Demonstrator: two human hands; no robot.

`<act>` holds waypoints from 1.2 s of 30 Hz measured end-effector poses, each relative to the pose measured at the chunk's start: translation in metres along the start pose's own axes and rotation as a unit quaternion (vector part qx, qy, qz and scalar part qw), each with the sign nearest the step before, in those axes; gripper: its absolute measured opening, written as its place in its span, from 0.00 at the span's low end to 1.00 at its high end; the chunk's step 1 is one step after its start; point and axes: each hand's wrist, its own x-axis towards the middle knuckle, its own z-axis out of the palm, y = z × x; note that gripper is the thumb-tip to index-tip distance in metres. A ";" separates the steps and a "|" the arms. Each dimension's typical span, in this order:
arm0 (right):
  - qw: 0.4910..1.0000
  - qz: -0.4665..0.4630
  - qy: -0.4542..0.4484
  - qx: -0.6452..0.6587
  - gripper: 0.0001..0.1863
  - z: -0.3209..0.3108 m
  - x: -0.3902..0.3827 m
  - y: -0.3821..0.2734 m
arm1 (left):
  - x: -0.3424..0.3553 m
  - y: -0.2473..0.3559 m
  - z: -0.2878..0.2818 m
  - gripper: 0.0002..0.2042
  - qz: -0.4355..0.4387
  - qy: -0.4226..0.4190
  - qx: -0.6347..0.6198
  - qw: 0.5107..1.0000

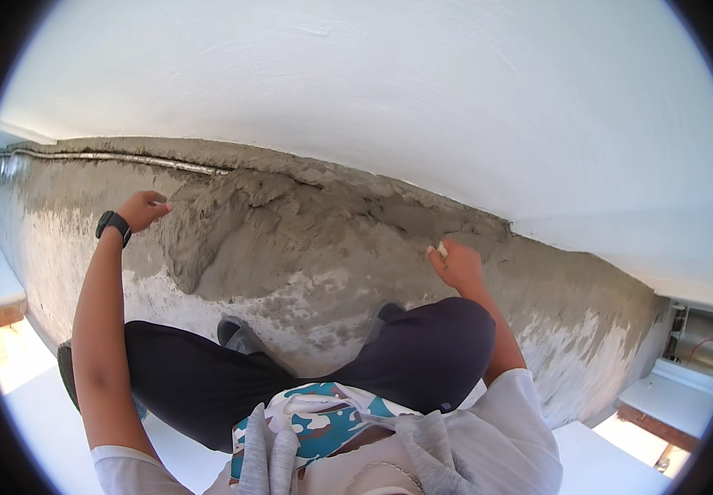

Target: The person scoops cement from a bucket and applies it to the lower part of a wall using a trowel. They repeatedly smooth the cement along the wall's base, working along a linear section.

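My left hand (143,211), with a dark watch (114,224) at the wrist, is held beside the left end of a heap of wet grey mortar (265,219). Its fingers are loosely bent, with a gap between thumb and forefinger, and no object shows in it. At the right part of the mortar, my right hand (458,266) is closed. A small pale end (442,248) sticks out between thumb and fingers; the fist hides the rest. The mortar is lumpy against the wall and thinner toward my feet.
A white wall (389,91) rises along the far side. A thin pipe (134,158) runs along its foot from the left into the mortar. My shoes (239,334) stand on the smeared floor near the mortar's edge. A metal fixture (698,338) is at the far right.
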 end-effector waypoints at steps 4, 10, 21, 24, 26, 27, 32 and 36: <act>0.986 -0.108 0.115 -0.054 0.21 0.020 0.031 -0.016 | 0.004 0.002 -0.001 0.26 0.013 0.000 0.000 1.000; 0.995 -0.071 0.069 -0.026 0.23 0.072 0.051 -0.023 | 0.010 -0.004 -0.006 0.29 0.042 0.025 0.025 0.998; 0.995 -0.079 0.058 -0.022 0.23 0.087 0.059 -0.024 | 0.006 -0.023 -0.016 0.28 0.029 0.044 0.047 0.998; 0.989 -0.099 0.109 -0.009 0.23 0.087 0.062 -0.025 | 0.004 -0.027 -0.018 0.27 0.006 0.047 0.036 0.998; 0.993 -0.084 0.077 0.003 0.24 0.087 0.057 -0.025 | 0.003 -0.030 -0.019 0.27 0.023 0.051 0.046 0.997; 0.997 -0.061 0.055 -0.001 0.24 0.088 0.055 -0.026 | 0.003 -0.030 -0.020 0.27 0.027 0.053 0.049 0.997; 0.996 -0.061 0.057 0.000 0.24 0.085 0.056 -0.029 | 0.001 -0.031 -0.022 0.28 0.022 0.056 0.048 0.997; 0.988 -0.093 0.113 0.042 0.23 0.088 0.058 -0.032 | 0.000 -0.031 -0.023 0.28 0.021 0.062 0.053 0.996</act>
